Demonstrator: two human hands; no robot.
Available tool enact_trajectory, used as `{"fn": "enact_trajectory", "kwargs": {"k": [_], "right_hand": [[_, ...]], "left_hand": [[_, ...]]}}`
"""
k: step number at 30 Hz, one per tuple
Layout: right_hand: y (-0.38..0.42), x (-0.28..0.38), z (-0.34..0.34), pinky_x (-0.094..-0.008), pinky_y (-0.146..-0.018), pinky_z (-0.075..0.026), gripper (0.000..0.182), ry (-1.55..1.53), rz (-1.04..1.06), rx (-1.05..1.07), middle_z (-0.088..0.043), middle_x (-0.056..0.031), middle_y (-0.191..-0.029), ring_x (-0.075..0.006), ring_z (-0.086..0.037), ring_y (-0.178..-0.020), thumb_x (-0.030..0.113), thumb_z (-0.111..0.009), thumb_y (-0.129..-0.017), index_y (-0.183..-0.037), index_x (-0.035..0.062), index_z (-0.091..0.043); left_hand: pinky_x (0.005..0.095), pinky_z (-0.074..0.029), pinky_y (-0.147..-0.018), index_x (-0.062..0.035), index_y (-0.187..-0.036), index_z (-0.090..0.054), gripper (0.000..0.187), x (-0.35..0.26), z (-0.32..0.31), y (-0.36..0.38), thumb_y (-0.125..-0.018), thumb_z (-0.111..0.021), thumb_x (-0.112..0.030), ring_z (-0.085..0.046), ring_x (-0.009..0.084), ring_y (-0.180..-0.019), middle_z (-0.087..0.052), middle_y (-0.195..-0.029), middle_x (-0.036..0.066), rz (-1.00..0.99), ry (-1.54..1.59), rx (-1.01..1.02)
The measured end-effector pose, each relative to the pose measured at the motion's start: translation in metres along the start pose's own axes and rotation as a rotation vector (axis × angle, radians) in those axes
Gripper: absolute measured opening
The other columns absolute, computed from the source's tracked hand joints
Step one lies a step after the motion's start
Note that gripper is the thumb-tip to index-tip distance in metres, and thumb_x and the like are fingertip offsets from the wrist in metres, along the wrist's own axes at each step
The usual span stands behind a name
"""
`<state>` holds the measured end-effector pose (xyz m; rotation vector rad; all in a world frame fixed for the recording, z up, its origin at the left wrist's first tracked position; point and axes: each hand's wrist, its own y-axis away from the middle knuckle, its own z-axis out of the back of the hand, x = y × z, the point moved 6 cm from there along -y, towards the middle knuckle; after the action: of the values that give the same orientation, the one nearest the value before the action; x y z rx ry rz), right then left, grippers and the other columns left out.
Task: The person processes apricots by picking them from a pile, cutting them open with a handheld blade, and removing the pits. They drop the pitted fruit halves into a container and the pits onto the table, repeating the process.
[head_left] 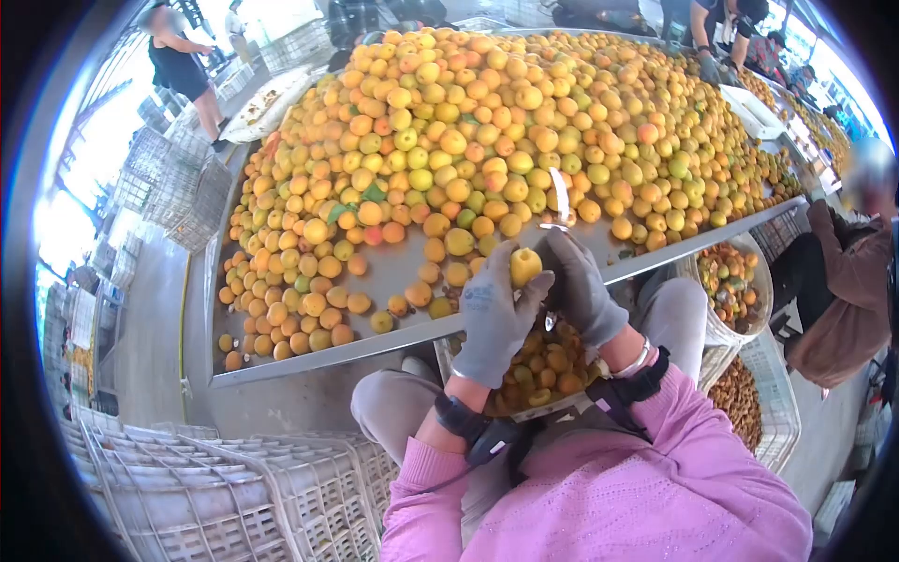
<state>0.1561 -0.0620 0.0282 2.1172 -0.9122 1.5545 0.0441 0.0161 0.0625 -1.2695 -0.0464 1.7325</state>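
My left hand point(493, 318), in a grey glove, is closed around a yellow apricot point(525, 268), whose upper side shows between thumb and fingers. Close beside it, my gloved right hand point(579, 290) grips a knife point(560, 197); the pale curved blade points up and away over the fruit, and the handle is mostly hidden in the fingers. Both hands are just over the near edge of a metal table point(393, 267) heaped with apricots point(449, 140). Below them, between my knees, sits a crate of apricot pieces point(543, 365), partly covered by my hands and forearms.
A bucket of fruit point(729, 281) and a crate of brown pits point(737, 398) stand to my right, near a seated person point(847, 290). White plastic crates point(187, 478) are stacked at lower left. Another person's gloved hands point(716, 70) work at the table's far right.
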Motion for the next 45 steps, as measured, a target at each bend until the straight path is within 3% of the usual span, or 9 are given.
{"fn": "enact_trajectory", "kwargs": {"k": [1,7,15,19,23,24,27,33,45], "right_hand": [[0.002,0.015,-0.007,-0.0234,-0.064,-0.048,0.031,0.266,0.383,0.013,-0.060,0.0001,-0.078,-0.0109,-0.058,-0.070,0.034,-0.062,-0.095,-0.102,0.0036,-0.061],[0.013,0.007,-0.015,-0.0238,-0.062,-0.045,0.024,-0.163,-0.053,-0.272,-0.060,0.0027,-0.082,-0.0056,-0.053,-0.072,0.027,-0.063,-0.096,-0.094,0.0026,-0.063],[0.016,0.046,-0.031,-0.0246,-0.055,-0.039,0.013,0.907,0.605,-0.158,-0.054,0.0017,-0.070,-0.0091,-0.046,-0.062,0.010,-0.065,-0.087,-0.081,0.0011,-0.057],[-0.004,0.013,-0.003,-0.0307,-0.056,-0.047,0.012,-0.139,-0.130,-0.107,-0.057,-0.0058,-0.068,-0.0152,-0.059,-0.064,0.012,-0.065,-0.085,-0.079,0.0048,-0.058],[0.013,0.014,0.024,-0.0236,-0.057,-0.047,0.012,0.414,0.586,-0.011,-0.062,-0.0021,-0.076,-0.0091,-0.058,-0.065,0.011,-0.055,-0.093,-0.089,0.0038,-0.064],[0.014,0.013,0.025,-0.0245,-0.059,-0.048,0.012,0.137,0.120,-0.036,-0.063,-0.0021,-0.079,-0.0094,-0.059,-0.067,0.013,-0.060,-0.092,-0.093,0.0029,-0.066],[0.018,0.002,0.027,-0.0244,-0.064,-0.048,0.014,0.073,-0.091,0.047,-0.061,-0.0008,-0.077,-0.0107,-0.059,-0.068,0.016,-0.067,-0.089,-0.093,0.0024,-0.067],[0.011,0.025,0.015,-0.0250,-0.063,-0.045,0.028,0.673,0.320,-0.088,-0.064,0.0009,-0.080,-0.0070,-0.056,-0.070,0.023,-0.073,-0.087,-0.100,-0.0010,-0.068],[-0.009,0.034,-0.028,-0.0209,-0.038,-0.031,0.018,-0.279,0.011,-0.189,-0.055,0.0015,-0.057,-0.0042,-0.044,-0.042,0.017,-0.066,-0.091,-0.080,0.0024,-0.064]], "left_hand": [[0.0461,-0.048,-0.073,0.0031,-0.120,-0.055,0.049,-0.002,-0.004,0.003,-0.091,-0.064,-0.036,-0.062,0.0416,-0.083,-0.064,-0.092,0.022,0.000,0.012,0.010],[0.0460,-0.046,-0.069,0.0018,-0.120,-0.055,0.037,-0.016,-0.008,0.015,-0.100,-0.049,-0.029,-0.060,0.0414,-0.082,-0.063,-0.092,0.021,-0.128,0.072,-0.063],[0.0218,-0.036,-0.052,-0.0045,-0.093,-0.061,0.039,0.022,-0.039,0.029,-0.105,-0.042,-0.037,-0.048,0.0040,-0.060,-0.056,-0.076,-0.004,0.637,1.086,-0.032],[0.0272,-0.049,-0.070,0.0005,-0.106,-0.061,0.030,0.015,-0.005,0.029,-0.101,-0.051,-0.027,-0.060,0.0173,-0.075,-0.062,-0.091,0.006,0.349,0.571,0.083],[0.0241,-0.047,-0.066,-0.0011,-0.102,-0.061,0.038,0.002,-0.008,0.031,-0.099,-0.055,-0.038,-0.057,0.0077,-0.077,-0.062,-0.088,0.001,0.046,0.524,0.040],[0.0241,-0.047,-0.066,-0.0011,-0.102,-0.061,0.038,0.002,-0.013,0.031,-0.099,-0.055,-0.038,-0.057,0.0077,-0.077,-0.062,-0.088,0.001,0.053,0.530,0.050],[0.0231,-0.045,-0.082,0.0016,-0.116,-0.060,0.034,0.014,-0.047,0.039,-0.094,-0.066,-0.024,-0.055,0.0079,-0.092,-0.063,-0.096,0.002,0.522,0.840,0.425],[0.0248,-0.048,-0.079,-0.0010,-0.113,-0.061,0.024,0.017,-0.053,0.042,-0.097,-0.062,-0.019,-0.056,0.0077,-0.096,-0.060,-0.110,0.004,0.404,0.990,0.227],[0.0202,-0.046,-0.059,-0.0053,-0.109,-0.064,0.021,0.056,-0.042,0.041,-0.094,-0.067,-0.019,-0.058,0.0072,-0.072,-0.067,-0.097,0.003,0.879,1.316,-0.089]]}}
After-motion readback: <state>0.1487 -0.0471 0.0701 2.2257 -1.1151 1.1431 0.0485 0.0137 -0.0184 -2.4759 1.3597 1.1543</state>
